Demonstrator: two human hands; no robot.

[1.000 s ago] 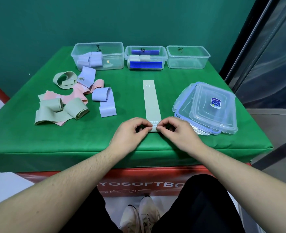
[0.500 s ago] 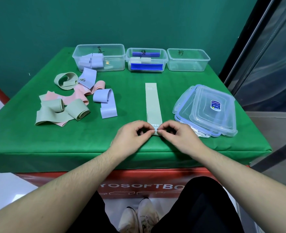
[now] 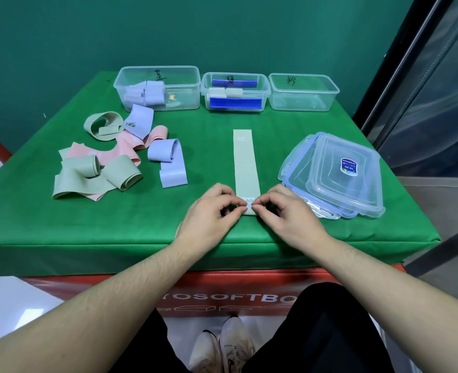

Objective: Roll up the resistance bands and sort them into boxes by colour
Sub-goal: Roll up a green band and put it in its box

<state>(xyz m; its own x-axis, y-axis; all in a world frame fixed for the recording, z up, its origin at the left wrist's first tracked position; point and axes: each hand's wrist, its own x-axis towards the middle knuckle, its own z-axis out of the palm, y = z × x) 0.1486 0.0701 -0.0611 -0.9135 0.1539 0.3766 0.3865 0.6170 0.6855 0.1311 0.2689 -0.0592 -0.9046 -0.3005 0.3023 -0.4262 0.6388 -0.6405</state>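
Green-covered table (image 3: 60, 232) against a teal wall. Flat on it, lengthwise away from the body, a pale green band (image 3: 245, 168). Left hand (image 3: 209, 214) and right hand (image 3: 287, 214) pinching its near end, thumb and forefinger tips closed on the edge, other fingers curled. Near end mostly hidden beneath the fingertips; whether any roll is started, impossible to tell. Three clear boxes (image 3: 303, 92) at the far edge, handwritten labels hard to read.
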